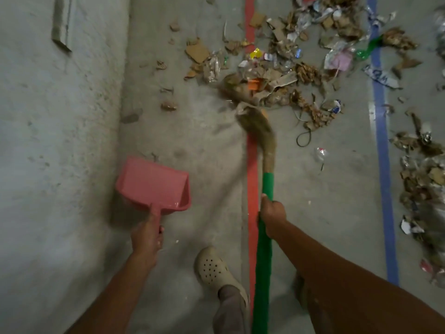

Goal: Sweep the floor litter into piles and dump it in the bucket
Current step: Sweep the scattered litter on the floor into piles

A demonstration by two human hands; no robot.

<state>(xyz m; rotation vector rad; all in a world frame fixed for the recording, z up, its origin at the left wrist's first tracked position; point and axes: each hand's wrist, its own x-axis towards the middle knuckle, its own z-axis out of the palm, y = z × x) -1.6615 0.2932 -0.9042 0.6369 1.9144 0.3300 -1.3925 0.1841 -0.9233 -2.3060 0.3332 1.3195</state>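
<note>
The litter (284, 75), torn cardboard, wrappers and scraps, lay scattered on the concrete floor (192, 145) well ahead of the fingers of both hands. The blurred bristle end of the broom (255, 121) touched its near edge. The right hand (272, 218) had its fingers wrapped round the broom's green handle. To its left, apart from the litter, the left hand (147, 235) gripped the handle of a pink dustpan (154, 182), forefinger laid along it. A red stripe (252, 184) ran just beside the broom, a blue stripe (382, 165) farther right; a beige clog (214, 268) stood between the arms.
</note>
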